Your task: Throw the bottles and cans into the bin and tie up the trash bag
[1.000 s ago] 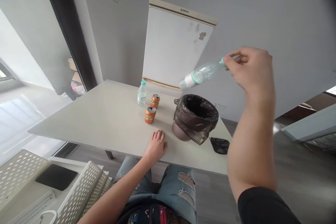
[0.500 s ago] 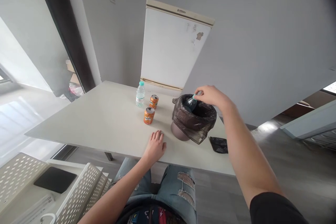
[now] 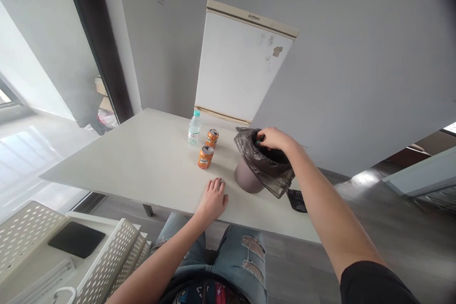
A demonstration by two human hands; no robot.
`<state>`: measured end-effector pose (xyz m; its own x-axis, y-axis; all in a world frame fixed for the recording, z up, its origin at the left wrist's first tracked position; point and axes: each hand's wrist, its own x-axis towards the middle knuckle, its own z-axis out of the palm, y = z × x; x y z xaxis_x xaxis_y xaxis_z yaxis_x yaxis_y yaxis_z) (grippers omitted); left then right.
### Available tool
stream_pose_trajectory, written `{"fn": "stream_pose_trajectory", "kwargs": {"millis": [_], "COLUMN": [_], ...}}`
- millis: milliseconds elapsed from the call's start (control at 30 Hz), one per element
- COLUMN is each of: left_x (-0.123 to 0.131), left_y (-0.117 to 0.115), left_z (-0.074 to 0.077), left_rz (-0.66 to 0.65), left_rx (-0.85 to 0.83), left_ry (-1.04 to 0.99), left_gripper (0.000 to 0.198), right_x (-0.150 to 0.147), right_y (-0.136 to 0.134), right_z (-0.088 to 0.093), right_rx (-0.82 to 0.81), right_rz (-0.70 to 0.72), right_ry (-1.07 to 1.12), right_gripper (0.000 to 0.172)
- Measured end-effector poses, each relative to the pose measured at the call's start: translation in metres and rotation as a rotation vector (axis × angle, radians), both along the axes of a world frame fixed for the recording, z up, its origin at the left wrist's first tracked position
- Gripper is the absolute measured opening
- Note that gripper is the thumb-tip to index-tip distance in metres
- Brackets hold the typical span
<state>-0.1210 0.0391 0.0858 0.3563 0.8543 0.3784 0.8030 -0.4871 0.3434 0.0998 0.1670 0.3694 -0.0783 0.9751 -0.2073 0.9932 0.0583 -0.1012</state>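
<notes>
Table (image 3: 124,159): pale, topped by a bin (image 3: 246,176). Bin: lined with a dark bag (image 3: 272,170). Right hand (image 3: 276,138): placed at the mouth, nearer the cap (image 3: 258,142); fingers curled in, cap apparently pinched. Left hand (image 3: 213,199): laid palm down on the table, fingers loosely extended, nothing held. Cap: teal, glimpsed under the right fingertips, within the mouth; anything beneath is hidden, long axis undeterminable.

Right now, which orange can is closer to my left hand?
The front can, just beyond your left hand; the rear can stands farther back, partly hidden behind it.
</notes>
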Motion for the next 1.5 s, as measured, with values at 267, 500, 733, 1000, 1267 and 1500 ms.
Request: {"fn": "stream_pose_trajectory", "kwargs": {"millis": [267,500,733,1000,1267,1500], "left_x": [0.000,0.000,0.001,0.000,-0.001,0.000], "left_y": [-0.001,-0.002,-0.003,-0.004,-0.004,-0.002], "left_z": [0.003,0.005,0.007,0.008,0.008,0.005], "left_rz": [-0.008,-0.023,-0.018,-0.029,-0.025,-0.026], "left_rx": [-0.006,-0.031,-0.049,-0.062,-0.044,-0.049], "left_ry": [0.009,-0.029,-0.012,-0.019,-0.006,-0.035], "left_gripper": [0.037,0.036,0.038,0.038,0.035,0.037], "right_x": [0.005,-0.072,-0.172,-0.247,-0.248,-0.187], "right_y": [-0.012,-0.030,0.017,0.095,0.097,0.050], "right_z": [0.031,0.044,0.026,-0.007,-0.024,0.042], "right_rx": [0.209,0.537,0.409,0.249,0.254,0.529], "right_rz": [-0.039,0.128,0.307,0.360,0.413,0.422], "right_ry": [-0.095,-0.023,-0.079,-0.097,-0.078,0.091], "right_gripper": [0.029,0.019,0.025,0.064,0.044,0.035]}}
